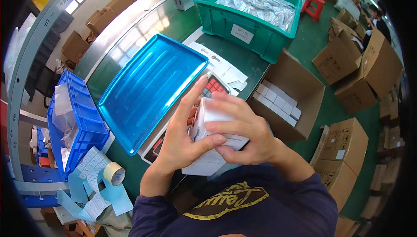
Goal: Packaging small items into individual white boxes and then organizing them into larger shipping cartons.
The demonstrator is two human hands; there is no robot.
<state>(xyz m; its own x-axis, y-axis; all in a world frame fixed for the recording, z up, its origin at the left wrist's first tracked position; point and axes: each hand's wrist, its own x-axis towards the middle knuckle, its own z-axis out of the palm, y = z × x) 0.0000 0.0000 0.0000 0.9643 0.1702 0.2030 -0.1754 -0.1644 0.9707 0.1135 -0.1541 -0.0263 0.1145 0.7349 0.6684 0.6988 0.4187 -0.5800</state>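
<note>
A small white box [203, 164] is held close to my chest between both hands. My left hand [179, 138] wraps its left side, thumb across the front and index finger stretched up along the far edge. My right hand [248, 128] closes over the top and right side; its fingers are slightly blurred. Together they cover much of the box, so I cannot tell whether its flap is fully closed. Just beyond lies a shiny blue metal tray [150, 91], resting on a device whose red-keyed keypad [213, 87] shows past my left fingers.
To the right, an open carton [299, 89] holds several small white boxes [278, 102]. A green bin [232, 20] of silver packets [260, 7] stands at the back. On the left are a blue crate [82, 128], a tape roll [114, 174] and label sheets [117, 198]. Stacked cartons [341, 150] sit at far right.
</note>
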